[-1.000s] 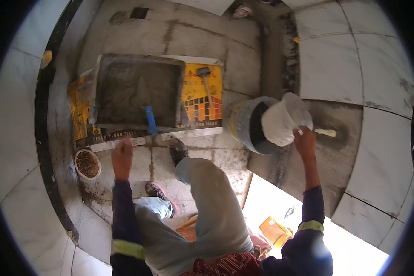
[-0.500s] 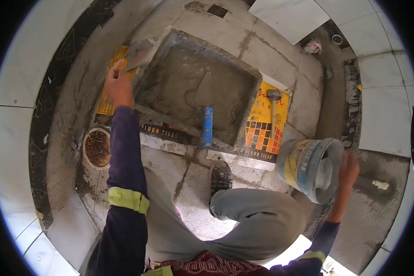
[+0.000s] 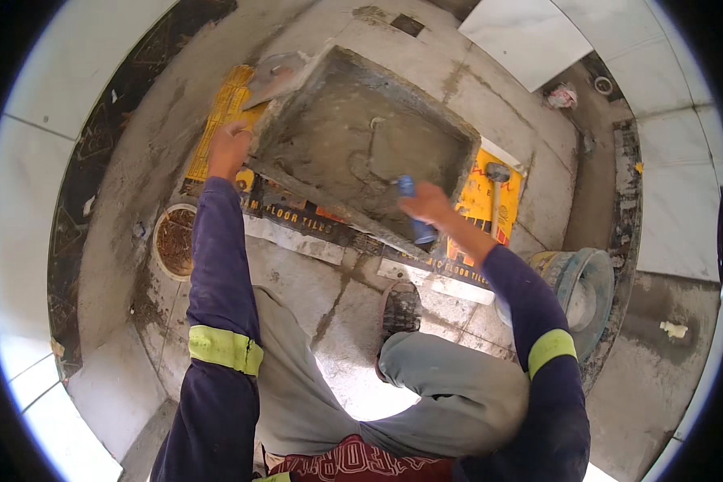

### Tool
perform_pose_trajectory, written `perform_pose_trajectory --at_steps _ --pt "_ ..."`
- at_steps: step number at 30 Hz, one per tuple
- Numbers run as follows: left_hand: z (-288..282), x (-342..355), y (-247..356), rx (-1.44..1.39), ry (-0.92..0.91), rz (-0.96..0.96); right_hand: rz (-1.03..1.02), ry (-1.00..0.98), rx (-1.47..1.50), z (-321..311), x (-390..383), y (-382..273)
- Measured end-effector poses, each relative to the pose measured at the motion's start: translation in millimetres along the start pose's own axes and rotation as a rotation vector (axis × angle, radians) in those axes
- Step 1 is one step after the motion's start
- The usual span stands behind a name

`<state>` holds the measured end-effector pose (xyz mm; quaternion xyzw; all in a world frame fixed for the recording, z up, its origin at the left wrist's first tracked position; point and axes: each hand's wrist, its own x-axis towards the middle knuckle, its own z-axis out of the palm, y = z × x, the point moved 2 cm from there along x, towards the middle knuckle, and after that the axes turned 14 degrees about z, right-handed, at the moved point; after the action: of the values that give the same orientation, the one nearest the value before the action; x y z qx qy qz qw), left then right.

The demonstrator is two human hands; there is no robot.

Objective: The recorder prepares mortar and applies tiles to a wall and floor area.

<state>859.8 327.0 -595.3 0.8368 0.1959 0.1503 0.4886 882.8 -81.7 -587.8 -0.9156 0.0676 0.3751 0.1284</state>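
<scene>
A rectangular grey mortar tray (image 3: 402,76) holds wet mortar (image 3: 329,104). My left hand (image 3: 229,149) is closed at its left rim, fingertips partly hidden. My right hand (image 3: 427,203) wraps round the blue handle of a trowel (image 3: 423,233) at the tray's near right side; its blade lies in the mortar, mostly covered. Beyond my left hand, a flat float (image 3: 277,79) rests beside the tray's far left corner.
Printed yellow cardboard (image 3: 217,120) lies under the tray. A hammer (image 3: 496,186) rests on it at the right. My right forearm partly hides a bucket (image 3: 582,297). A round container of brown stuff (image 3: 175,241) stands at left. Beyond, a white tile (image 3: 530,40) lies on the floor.
My right hand has left the bucket's rim and now grasps the trowel handle. My left hand has come down to the tray's left rim, and more cardboard shows along the near left side.
</scene>
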Motion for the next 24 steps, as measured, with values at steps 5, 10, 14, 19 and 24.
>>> perform_pose_trajectory --at_steps 5,10,14,19,24 --pt "-4 -4 -6 0.104 -0.134 0.093 -0.224 0.128 0.015 -85 -20 43" --pt "-6 -6 -7 0.101 -0.180 0.070 -0.289 -0.158 0.070 -94 -37 -11" --pt "2 -6 -4 0.097 -0.142 0.102 -0.216 -0.420 -0.090 -71 1 -34" --pt "6 -11 17 0.166 -0.131 0.088 -0.236 -0.441 -0.229 -34 32 -47" --pt "7 -3 6 0.295 -0.149 0.093 -0.596 0.140 -0.495 2 12 -50"
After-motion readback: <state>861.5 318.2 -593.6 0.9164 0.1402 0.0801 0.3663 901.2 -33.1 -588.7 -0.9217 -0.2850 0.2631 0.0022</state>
